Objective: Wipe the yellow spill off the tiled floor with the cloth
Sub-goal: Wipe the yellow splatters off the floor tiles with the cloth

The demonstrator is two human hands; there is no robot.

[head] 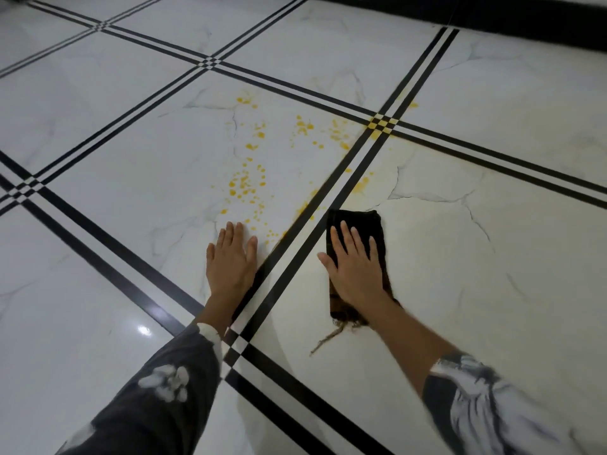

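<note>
White marble-veined floor tiles (131, 159) with black double border lines (289, 284); yellow spill (249, 185) speckled at centre; dark brown cloth (354, 221); black sleeves (157, 399) with white print.

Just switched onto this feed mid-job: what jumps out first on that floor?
The yellow spill stands out: drops scattered over the white tiled floor, reaching the black-striped crossing further off. Nearer the camera, the right hand presses flat on a dark cloth, just right of the double black line. The left hand lies flat on bare tile, fingertips by the nearest drops.
</note>
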